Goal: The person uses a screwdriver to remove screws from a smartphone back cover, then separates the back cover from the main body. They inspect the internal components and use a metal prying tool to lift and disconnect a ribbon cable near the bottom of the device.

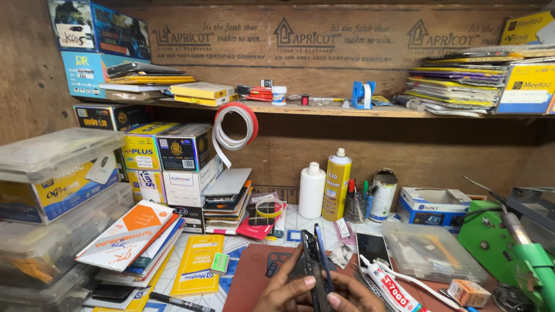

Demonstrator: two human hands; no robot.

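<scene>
Your left hand (287, 292) and right hand (348, 296) both grip one smartphone (315, 263) edge-on; one glue tube (388, 287) lies right on the counter (248, 277).

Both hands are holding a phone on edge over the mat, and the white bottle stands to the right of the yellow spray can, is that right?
Not quite. In the head view the white bottle stands left of the yellow spray can. Both hands, left and right, do hold the phone on edge over the mat.

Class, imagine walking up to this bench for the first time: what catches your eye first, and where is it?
Both hands, left and right, hold a phone upright at the bottom centre. A yellow spray can stands beside a white bottle at the back wall. A tape roll hangs under the shelf.
</scene>
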